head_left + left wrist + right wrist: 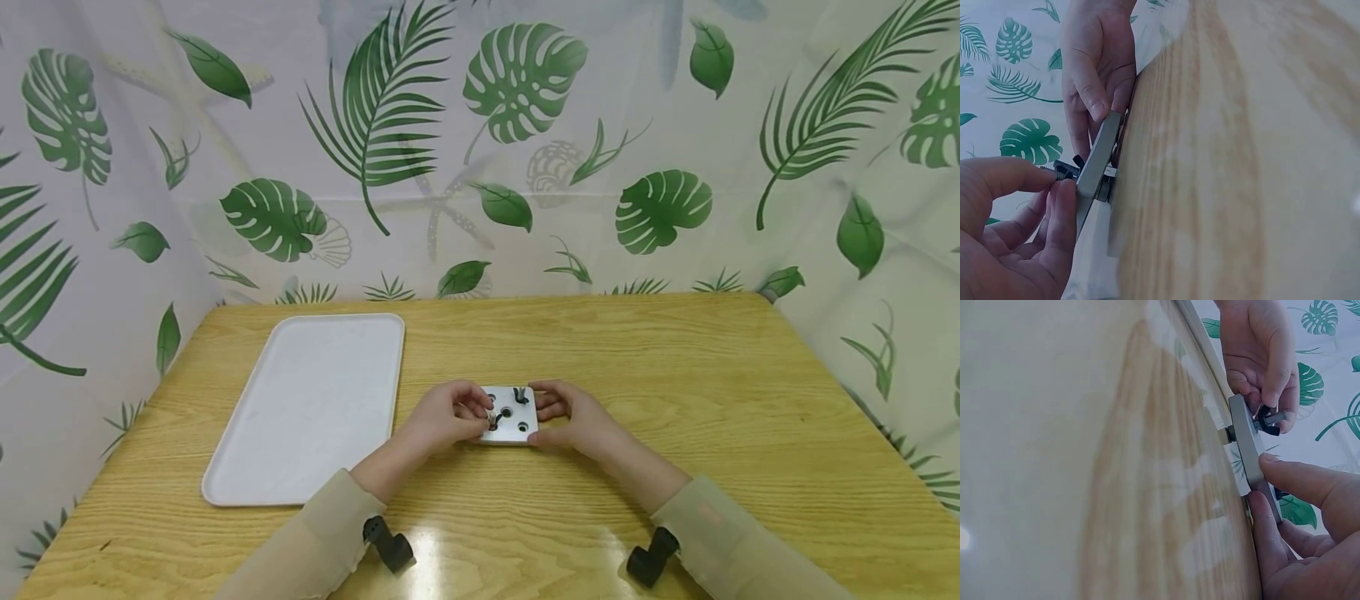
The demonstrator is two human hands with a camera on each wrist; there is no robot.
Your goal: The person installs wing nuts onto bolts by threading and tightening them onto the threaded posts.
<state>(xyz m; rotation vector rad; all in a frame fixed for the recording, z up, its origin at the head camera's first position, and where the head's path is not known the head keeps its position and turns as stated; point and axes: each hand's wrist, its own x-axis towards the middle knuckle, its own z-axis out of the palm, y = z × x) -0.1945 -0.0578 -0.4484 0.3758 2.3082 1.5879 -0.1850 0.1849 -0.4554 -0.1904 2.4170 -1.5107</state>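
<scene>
A small silver metal plate [507, 433] with several holes lies between the hands, slightly raised off the table on bolt heads below it. The left hand [454, 412] pinches a black wing nut [1266, 422] on a threaded bolt [1280, 417] that sticks up through the plate's left part. At the plate's right edge the right hand [576, 419] grips it, thumb on the upper face and fingers at the side and beneath. A second wing nut [521, 396] sits on a bolt near the far right corner.
A white rectangular tray [315, 400] lies on the wooden table [675, 367] to the left of the plate. Behind and beside the table hangs a leaf-patterned cloth [570, 167]. Each sleeve carries a black wrist camera [390, 546].
</scene>
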